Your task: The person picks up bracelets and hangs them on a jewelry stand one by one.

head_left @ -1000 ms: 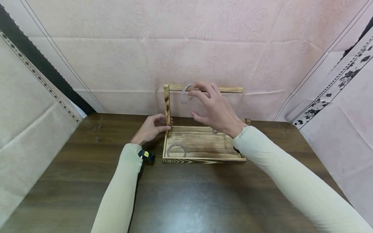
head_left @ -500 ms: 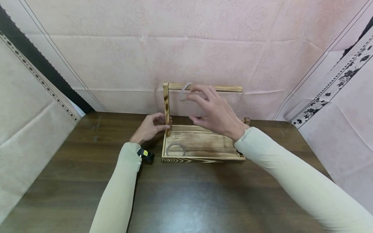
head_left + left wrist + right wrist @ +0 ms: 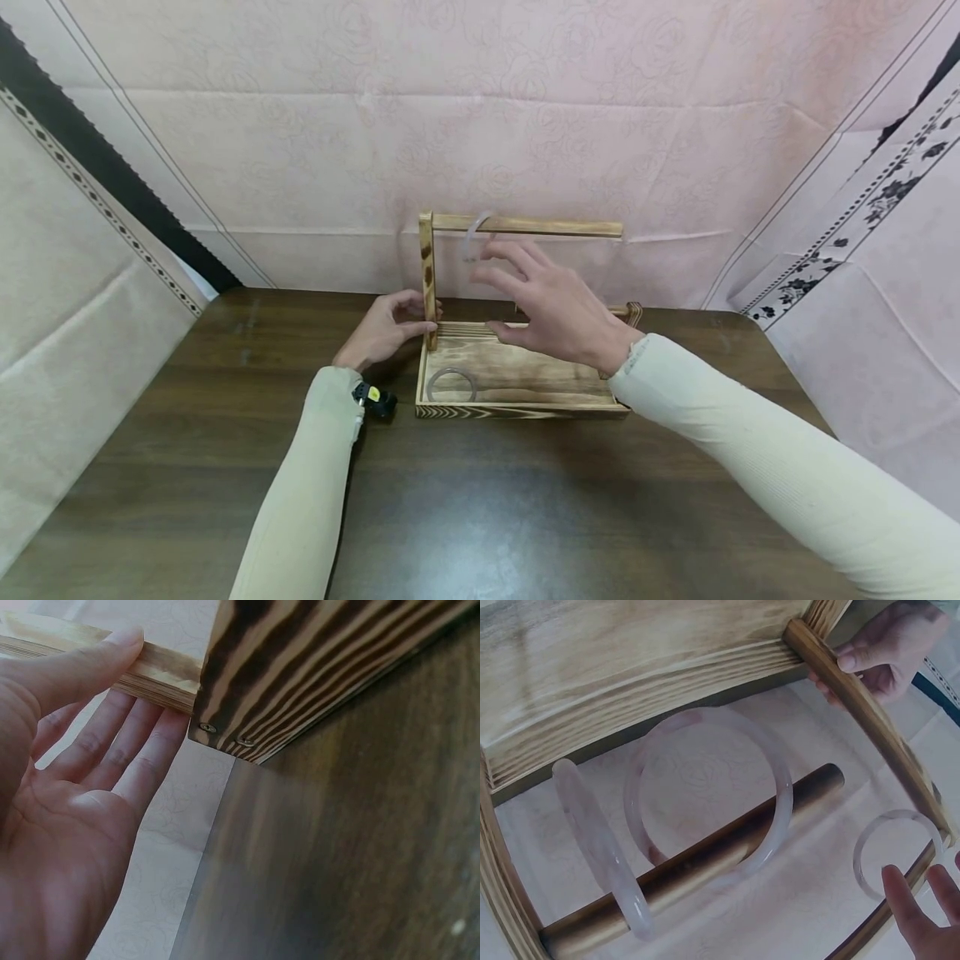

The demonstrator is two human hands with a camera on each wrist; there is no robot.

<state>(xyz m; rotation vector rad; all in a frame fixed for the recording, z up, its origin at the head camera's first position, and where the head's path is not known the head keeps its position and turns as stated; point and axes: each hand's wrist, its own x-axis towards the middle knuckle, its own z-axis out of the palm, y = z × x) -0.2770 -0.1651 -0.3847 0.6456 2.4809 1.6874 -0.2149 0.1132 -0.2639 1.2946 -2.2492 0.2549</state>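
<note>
In the head view, a wooden jewellery stand has a shallow tray [image 3: 540, 412], a left upright post [image 3: 427, 267] and a long top bar [image 3: 562, 226]. My left hand [image 3: 386, 327] grips the lower post, thumb on one face and fingers behind it. A pale translucent bangle [image 3: 468, 240] hangs on the top bar near the post. My right hand [image 3: 551, 307], fingers spread and holding nothing, hovers just beside that bangle. Two more bangles, one upright [image 3: 604, 847] and one facing the camera [image 3: 783, 780], hang on the lower bar [image 3: 817, 789] in the right wrist view.
Another bangle [image 3: 452, 370] lies flat in the tray's front left corner. The stand sits on a dark brown wooden table [image 3: 480, 500]. A pale rose-patterned cloth [image 3: 525, 150] hangs close behind the stand, and more cloth flanks the table.
My right hand has drawn slightly down from the top bar, its fingers spreading away from the hanging bangle. The left hand keeps its grip on the post.
</note>
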